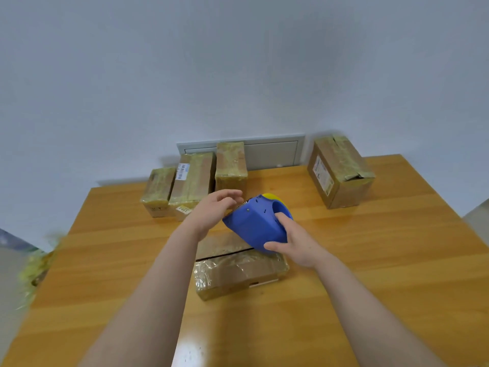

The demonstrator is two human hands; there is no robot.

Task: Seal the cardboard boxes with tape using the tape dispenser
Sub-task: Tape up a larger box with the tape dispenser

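Note:
A blue tape dispenser (258,223) with a yellowish tape roll hangs above the middle of the wooden table (370,260), held in my right hand (293,241) by its rear shell. My left hand (214,211) is at the dispenser's toothed front end, fingers curled and apart; whether it pinches the tape end I cannot tell. Right below the dispenser lies a flat cardboard box (238,271), its flap seam showing as a dark gap and its near part wrapped in shiny tape.
Three taped boxes (194,178) stand in a row at the table's far left-centre, and a larger box (340,170) sits at the far right. A wall with a grey panel (272,152) runs behind. Crumpled yellowish tape (37,271) lies off the table's left edge.

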